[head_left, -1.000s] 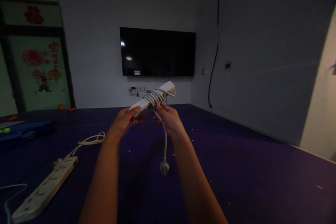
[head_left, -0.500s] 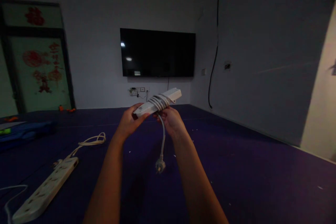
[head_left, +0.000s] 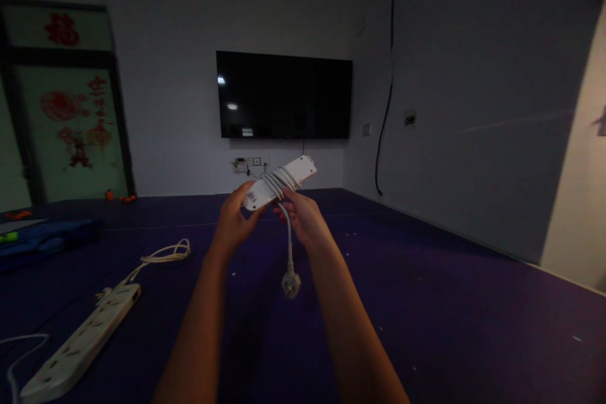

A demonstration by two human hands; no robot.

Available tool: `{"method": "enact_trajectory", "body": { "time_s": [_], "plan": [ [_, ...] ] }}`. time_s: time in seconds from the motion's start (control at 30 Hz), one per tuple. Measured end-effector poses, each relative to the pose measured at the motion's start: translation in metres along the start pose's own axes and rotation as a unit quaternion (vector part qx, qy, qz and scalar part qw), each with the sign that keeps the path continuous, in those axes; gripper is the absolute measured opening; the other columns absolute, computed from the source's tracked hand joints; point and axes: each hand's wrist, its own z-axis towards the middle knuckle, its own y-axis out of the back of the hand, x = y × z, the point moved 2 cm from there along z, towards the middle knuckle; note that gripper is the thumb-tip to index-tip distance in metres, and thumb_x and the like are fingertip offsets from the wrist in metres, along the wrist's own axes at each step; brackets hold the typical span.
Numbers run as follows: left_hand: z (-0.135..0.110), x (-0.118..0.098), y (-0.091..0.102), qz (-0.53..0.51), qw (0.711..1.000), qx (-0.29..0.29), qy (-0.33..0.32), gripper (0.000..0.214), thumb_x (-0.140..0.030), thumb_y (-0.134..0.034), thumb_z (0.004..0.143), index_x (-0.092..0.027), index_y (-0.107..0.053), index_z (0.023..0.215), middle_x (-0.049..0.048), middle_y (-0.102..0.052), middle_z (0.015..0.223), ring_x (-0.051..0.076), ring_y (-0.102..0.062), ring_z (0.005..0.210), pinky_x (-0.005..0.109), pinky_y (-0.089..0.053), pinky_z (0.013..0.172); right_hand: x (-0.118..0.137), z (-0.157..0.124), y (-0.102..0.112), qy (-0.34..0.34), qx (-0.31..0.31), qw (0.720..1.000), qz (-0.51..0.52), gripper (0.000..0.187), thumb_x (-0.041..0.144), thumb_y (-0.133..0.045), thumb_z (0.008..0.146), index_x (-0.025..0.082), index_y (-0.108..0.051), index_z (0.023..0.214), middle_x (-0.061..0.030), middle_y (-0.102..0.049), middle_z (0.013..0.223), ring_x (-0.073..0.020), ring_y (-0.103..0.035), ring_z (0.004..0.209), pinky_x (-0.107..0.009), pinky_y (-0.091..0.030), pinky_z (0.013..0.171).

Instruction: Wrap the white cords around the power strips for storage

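A white power strip [head_left: 302, 170], its cord [head_left: 279, 183] coiled several times around the middle, is held up in front of me at a tilt. Its flat side with a printed label and screw holes faces me. My left hand [head_left: 235, 218] is closed on the lower left end. Against the coils and the loose cord below them, my right hand [head_left: 303, 214] is closed with the thumb on top; some of its fingers are hidden. From there the cord's free end hangs down to a plug [head_left: 290, 284] in mid-air.
A second power strip [head_left: 80, 344] lies on the purple floor [head_left: 449, 315] at lower left, its cord [head_left: 165, 255] loosely looped behind. Blue cloth [head_left: 52, 237] is at far left. A television [head_left: 284, 96] hangs on the far wall, and a black cable [head_left: 386, 120] runs down the right wall.
The held power strip has rolled so its labelled flat side shows, and it has shifted slightly left. The right thumb is now on top of the coils. The hanging plug has swung a little higher.
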Motion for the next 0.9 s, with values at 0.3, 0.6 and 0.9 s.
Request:
{"method": "enact_trajectory", "body": {
  "time_s": [0.3,0.6,0.9],
  "plan": [
    [0.003,-0.011,-0.002,0.095,0.991,-0.028,-0.090,0.050,-0.020,-0.062,0.075,-0.023,-0.046,0.123,0.0104,-0.056,0.116,0.027,-0.051,0.107,0.045,-0.041,0.091,-0.009,0.005,0.004,0.050,-0.045,0.997,-0.030,0.015,0.027,-0.063,0.078,0.013,-0.061,0.076,0.0019,-0.059,0.052,-0.0060,-0.052,0.039,-0.013,-0.032,0.033],
    [0.008,-0.027,0.004,0.075,0.994,-0.011,-0.075,0.057,-0.015,-0.070,0.069,-0.025,-0.049,0.120,0.0083,-0.056,0.110,0.027,-0.053,0.103,0.046,-0.043,0.089,-0.008,0.005,0.007,0.067,-0.057,0.996,0.008,0.015,0.027,-0.067,0.074,0.013,-0.062,0.073,-0.0001,-0.063,0.056,-0.0051,-0.050,0.039,-0.014,-0.030,0.033],
    [0.008,-0.040,0.000,0.040,0.996,-0.003,-0.086,0.055,-0.016,-0.071,0.068,-0.028,-0.050,0.118,0.0067,-0.054,0.112,0.026,-0.051,0.106,0.045,-0.042,0.092,-0.006,0.004,0.004,0.052,-0.076,0.995,0.044,0.026,0.037,-0.068,0.074,0.015,-0.055,0.066,0.0035,-0.054,0.048,-0.0050,-0.047,0.036,-0.015,-0.027,0.030]
  ]
}}
